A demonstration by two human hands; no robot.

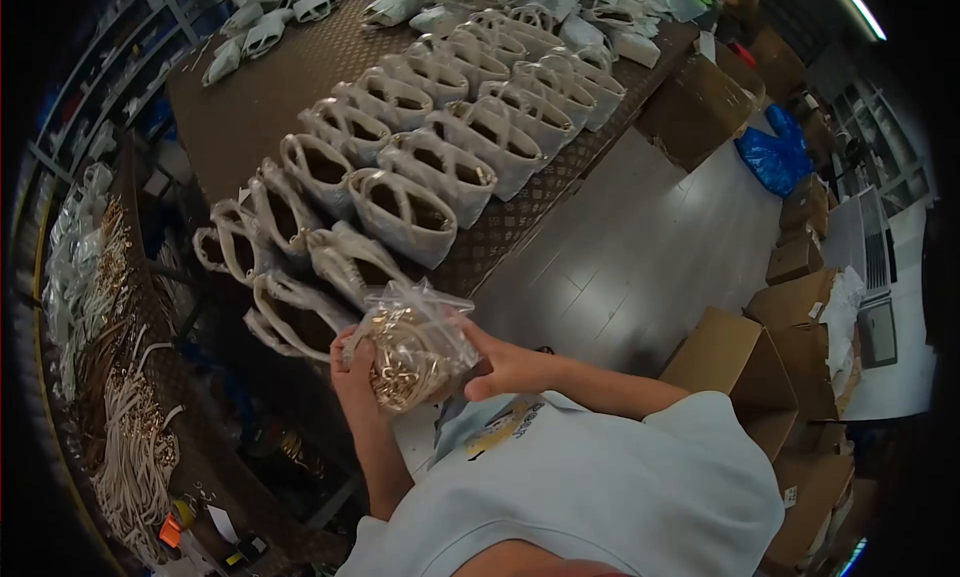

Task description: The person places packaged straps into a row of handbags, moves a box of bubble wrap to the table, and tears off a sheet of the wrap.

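A clear plastic bag (405, 352) of cream straps with gold-coloured metal clasps is held up in front of my chest. My left hand (355, 365) grips its left side, fingers curled around the plastic. On the other side my right hand (505, 363) holds the bag's right edge, thumb apart from the fingers, which are partly hidden behind it. Just beyond the bag, at the near end of the table, stand pale handbags (295, 312) wrapped in clear plastic, their openings facing up.
Rows of similar handbags (430, 167) cover the brown patterned table (250, 107). More white wrapped bags (265, 32) lie at its far end. A side table at left carries piles of cream straps (135, 427). Cardboard boxes (735, 367) and a blue plastic bag (775, 152) stand right.
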